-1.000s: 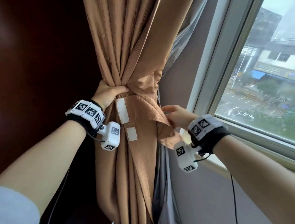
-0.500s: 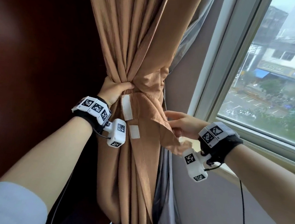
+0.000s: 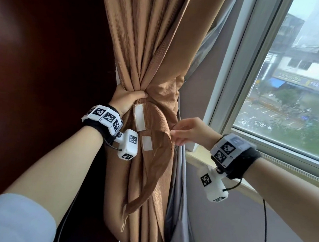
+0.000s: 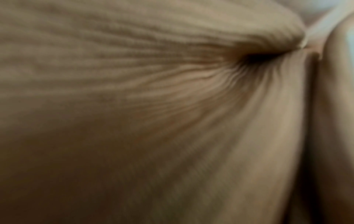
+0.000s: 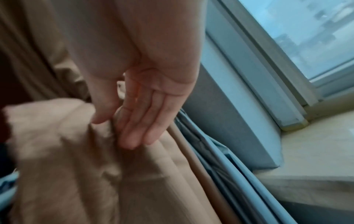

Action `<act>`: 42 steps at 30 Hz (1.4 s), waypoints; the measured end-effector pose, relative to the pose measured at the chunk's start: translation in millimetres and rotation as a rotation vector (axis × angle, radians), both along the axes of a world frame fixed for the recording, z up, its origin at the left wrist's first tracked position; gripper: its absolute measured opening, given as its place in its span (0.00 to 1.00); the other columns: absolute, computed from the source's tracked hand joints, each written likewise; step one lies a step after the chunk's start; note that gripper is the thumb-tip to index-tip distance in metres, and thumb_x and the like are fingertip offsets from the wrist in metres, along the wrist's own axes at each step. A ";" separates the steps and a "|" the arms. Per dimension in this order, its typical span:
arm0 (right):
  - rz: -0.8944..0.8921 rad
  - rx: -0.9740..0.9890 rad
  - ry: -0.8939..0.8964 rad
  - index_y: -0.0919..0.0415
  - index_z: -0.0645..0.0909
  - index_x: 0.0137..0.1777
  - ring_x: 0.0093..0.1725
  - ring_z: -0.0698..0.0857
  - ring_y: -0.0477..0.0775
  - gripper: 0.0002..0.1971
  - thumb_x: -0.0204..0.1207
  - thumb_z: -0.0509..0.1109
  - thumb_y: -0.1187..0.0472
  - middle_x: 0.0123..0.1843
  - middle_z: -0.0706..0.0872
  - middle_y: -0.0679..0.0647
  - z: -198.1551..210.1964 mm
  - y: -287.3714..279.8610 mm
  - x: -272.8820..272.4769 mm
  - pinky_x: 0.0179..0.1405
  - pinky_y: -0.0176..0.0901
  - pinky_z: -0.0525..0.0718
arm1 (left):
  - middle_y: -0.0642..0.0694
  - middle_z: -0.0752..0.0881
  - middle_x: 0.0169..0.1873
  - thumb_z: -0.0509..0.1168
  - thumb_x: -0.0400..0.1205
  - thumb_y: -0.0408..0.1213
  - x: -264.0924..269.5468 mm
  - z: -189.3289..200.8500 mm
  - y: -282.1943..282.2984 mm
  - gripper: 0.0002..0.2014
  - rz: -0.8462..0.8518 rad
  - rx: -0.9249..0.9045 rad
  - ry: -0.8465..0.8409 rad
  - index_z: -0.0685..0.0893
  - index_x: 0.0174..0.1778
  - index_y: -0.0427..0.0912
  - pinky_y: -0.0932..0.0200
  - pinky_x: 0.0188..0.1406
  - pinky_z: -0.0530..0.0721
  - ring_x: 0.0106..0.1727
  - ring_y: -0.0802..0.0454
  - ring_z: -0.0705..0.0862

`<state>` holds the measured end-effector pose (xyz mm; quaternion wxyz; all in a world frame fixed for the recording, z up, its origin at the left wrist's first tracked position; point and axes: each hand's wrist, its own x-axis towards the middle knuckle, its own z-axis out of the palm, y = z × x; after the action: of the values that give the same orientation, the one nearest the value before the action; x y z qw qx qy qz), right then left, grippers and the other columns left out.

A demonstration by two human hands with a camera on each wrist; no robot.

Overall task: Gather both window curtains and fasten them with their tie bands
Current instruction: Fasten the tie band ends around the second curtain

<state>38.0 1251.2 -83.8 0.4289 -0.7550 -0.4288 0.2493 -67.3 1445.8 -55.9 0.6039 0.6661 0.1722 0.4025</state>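
In the centre of the head view I have the tan curtain (image 3: pixel 152 49) bunched to a waist, where my left hand (image 3: pixel 127 100) wraps it with fingers curled tight round the gathered folds. Out of that fist the tie band (image 3: pixel 158 140) drops as a loose loop down the middle of the frame, its frayed end hanging toward the lower centre. Two white fastening patches sit on the band just right of my left wrist: a long hook-and-loop strip (image 3: pixel 139 117) and a smaller square patch (image 3: pixel 147 143) under it. The left wrist view is only blurred tan cloth pulled into a pucker.

My right hand (image 3: pixel 191 131) is at the band's right edge, centre-right in the head view. In the right wrist view the thumb (image 5: pixel 104 106) and fingers (image 5: pixel 138 125) pinch a fold of the tan cloth, the fingers nearly straight; whether that fold is band or curtain I cannot tell.

Just right of the tan cloth hangs a grey lining curtain (image 3: pixel 180 199). Beyond it the grey wall below the sill (image 3: pixel 222 231) leaves open room at lower right, bounded above by the window sill (image 3: pixel 199 158) and the window frame (image 3: pixel 233 69). The dark wood panel (image 3: pixel 45 54) closes the left side.
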 end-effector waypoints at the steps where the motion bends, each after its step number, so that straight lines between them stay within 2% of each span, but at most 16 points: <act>1: 0.014 -0.004 -0.032 0.63 0.84 0.44 0.32 0.87 0.46 0.05 0.73 0.74 0.61 0.39 0.88 0.62 -3.5 2.8 -3.8 0.39 0.34 0.88 | 0.52 0.86 0.38 0.71 0.71 0.21 -0.1 -0.1 -0.1 0.13 -0.001 0.003 0.004 0.84 0.42 0.45 0.67 0.46 0.84 0.41 0.59 0.85; 4: 0.036 -0.004 0.010 0.61 0.83 0.52 0.37 0.88 0.43 0.09 0.73 0.73 0.62 0.44 0.88 0.57 -7.7 9.2 -15.0 0.47 0.36 0.88 | 0.51 0.87 0.37 0.72 0.71 0.22 -1.1 -0.9 0.1 0.13 -0.007 -0.001 0.003 0.84 0.40 0.47 0.65 0.45 0.85 0.40 0.57 0.86; 7: 0.062 0.002 0.050 0.62 0.81 0.59 0.47 0.87 0.49 0.17 0.72 0.74 0.58 0.52 0.87 0.59 -8.1 12.9 -24.4 0.54 0.41 0.87 | 0.49 0.87 0.37 0.72 0.70 0.23 -3.5 -1.6 0.7 0.13 -0.007 -0.008 -0.005 0.84 0.39 0.47 0.64 0.43 0.85 0.39 0.56 0.87; 10: 0.100 0.022 0.110 0.64 0.72 0.68 0.56 0.84 0.50 0.25 0.73 0.73 0.62 0.58 0.84 0.56 -12.2 18.9 -40.0 0.62 0.40 0.82 | 0.48 0.87 0.36 0.72 0.70 0.22 -6.5 -1.6 1.9 0.12 -0.009 -0.017 -0.007 0.84 0.39 0.45 0.61 0.44 0.86 0.39 0.54 0.87; 13: 0.094 0.015 0.192 0.62 0.70 0.67 0.50 0.83 0.45 0.22 0.74 0.72 0.64 0.52 0.83 0.51 -9.2 21.9 -45.8 0.56 0.34 0.82 | 0.47 0.88 0.37 0.72 0.69 0.23 -9.9 -1.3 3.5 0.12 -0.019 -0.014 -0.009 0.85 0.39 0.45 0.57 0.48 0.86 0.41 0.51 0.87; 16: 0.111 -0.007 0.257 0.69 0.74 0.64 0.53 0.82 0.52 0.22 0.72 0.73 0.63 0.52 0.82 0.58 -1.9 20.8 -38.5 0.66 0.48 0.78 | 0.49 0.87 0.37 0.72 0.70 0.22 -12.8 -0.3 3.0 0.13 -0.014 0.005 -0.009 0.84 0.39 0.46 0.61 0.45 0.85 0.40 0.54 0.86; 18: 0.150 -0.025 0.319 0.66 0.77 0.57 0.54 0.80 0.54 0.19 0.68 0.76 0.60 0.52 0.79 0.60 2.1 18.6 -35.4 0.69 0.53 0.75 | 0.51 0.87 0.36 0.72 0.71 0.22 -14.2 1.0 2.0 0.13 -0.019 0.018 -0.010 0.84 0.39 0.47 0.62 0.45 0.85 0.39 0.56 0.86; 19: 0.163 -0.044 0.297 0.63 0.77 0.50 0.51 0.78 0.54 0.16 0.67 0.76 0.59 0.49 0.78 0.59 3.7 16.3 -33.7 0.66 0.53 0.76 | 0.52 0.87 0.36 0.72 0.71 0.22 -14.5 1.1 1.8 0.13 -0.021 0.022 -0.009 0.84 0.38 0.47 0.63 0.45 0.84 0.39 0.57 0.86; 21: 0.115 -0.081 0.168 0.61 0.75 0.37 0.41 0.75 0.50 0.11 0.71 0.74 0.59 0.39 0.74 0.56 10.1 8.1 -28.5 0.50 0.44 0.78 | 0.56 0.88 0.31 0.71 0.71 0.21 -15.5 1.4 1.5 0.14 -0.028 0.021 -0.014 0.84 0.37 0.48 0.65 0.42 0.84 0.36 0.61 0.86; 23: -0.004 -0.097 -0.006 0.60 0.75 0.34 0.37 0.71 0.51 0.11 0.75 0.72 0.59 0.35 0.72 0.56 19.3 -4.5 -17.8 0.39 0.38 0.69 | 0.58 0.88 0.29 0.71 0.71 0.21 -16.5 1.5 1.0 0.15 -0.033 0.023 -0.022 0.84 0.36 0.49 0.69 0.39 0.83 0.33 0.65 0.86; 25: -0.131 -0.134 -0.278 0.59 0.79 0.37 0.38 0.75 0.50 0.07 0.75 0.72 0.59 0.35 0.78 0.53 31.1 -17.1 -5.7 0.39 0.38 0.69 | 0.56 0.87 0.32 0.71 0.70 0.20 -18.3 1.3 1.4 0.15 -0.041 0.028 -0.023 0.84 0.37 0.48 0.68 0.39 0.83 0.33 0.65 0.85; 29: -0.366 -0.062 -0.769 0.59 0.84 0.46 0.48 0.81 0.56 0.06 0.74 0.71 0.58 0.43 0.83 0.50 50.8 -30.3 6.2 0.55 0.48 0.75 | 0.61 0.88 0.25 0.71 0.70 0.19 -24.1 3.7 -1.1 0.15 -0.078 0.029 -0.031 0.84 0.37 0.48 0.70 0.35 0.83 0.31 0.67 0.86; 31: -0.451 -0.015 -0.850 0.57 0.85 0.47 0.54 0.81 0.57 0.05 0.75 0.69 0.58 0.44 0.80 0.47 58.0 -29.1 5.3 0.61 0.53 0.72 | 0.62 0.88 0.26 0.70 0.70 0.19 -28.7 5.2 -4.0 0.15 -0.104 0.023 -0.035 0.85 0.39 0.47 0.70 0.36 0.83 0.32 0.67 0.86; 35: -0.558 -0.082 -0.965 0.55 0.86 0.51 0.62 0.74 0.57 0.09 0.77 0.66 0.55 0.55 0.81 0.52 60.9 -16.6 -0.9 0.60 0.46 0.62 | 0.62 0.89 0.28 0.68 0.71 0.17 -48.2 8.9 -9.9 0.17 -0.178 0.014 -0.048 0.83 0.41 0.46 0.71 0.40 0.83 0.34 0.68 0.87; 40: -0.540 0.035 -0.952 0.54 0.89 0.49 0.58 0.71 0.61 0.09 0.74 0.70 0.54 0.56 0.75 0.58 55.8 13.3 -15.8 0.59 0.50 0.73 | 0.59 0.90 0.29 0.63 0.73 0.14 -81.8 13.2 -13.6 0.17 -0.272 -0.009 -0.050 0.82 0.45 0.42 0.72 0.35 0.83 0.34 0.66 0.88; 42: -0.516 0.095 -0.830 0.61 0.89 0.46 0.52 0.76 0.63 0.08 0.73 0.71 0.59 0.48 0.78 0.63 57.2 33.1 -32.0 0.49 0.48 0.75 | 0.56 0.90 0.28 0.61 0.74 0.14 -93.5 13.4 -13.6 0.16 -0.318 -0.051 -0.038 0.82 0.45 0.41 0.71 0.32 0.84 0.33 0.63 0.88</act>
<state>6.0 1284.3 -26.6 0.3035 -0.8518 -0.3736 -0.2068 -160.8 1432.2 -42.5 0.6799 0.6614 0.0633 0.3101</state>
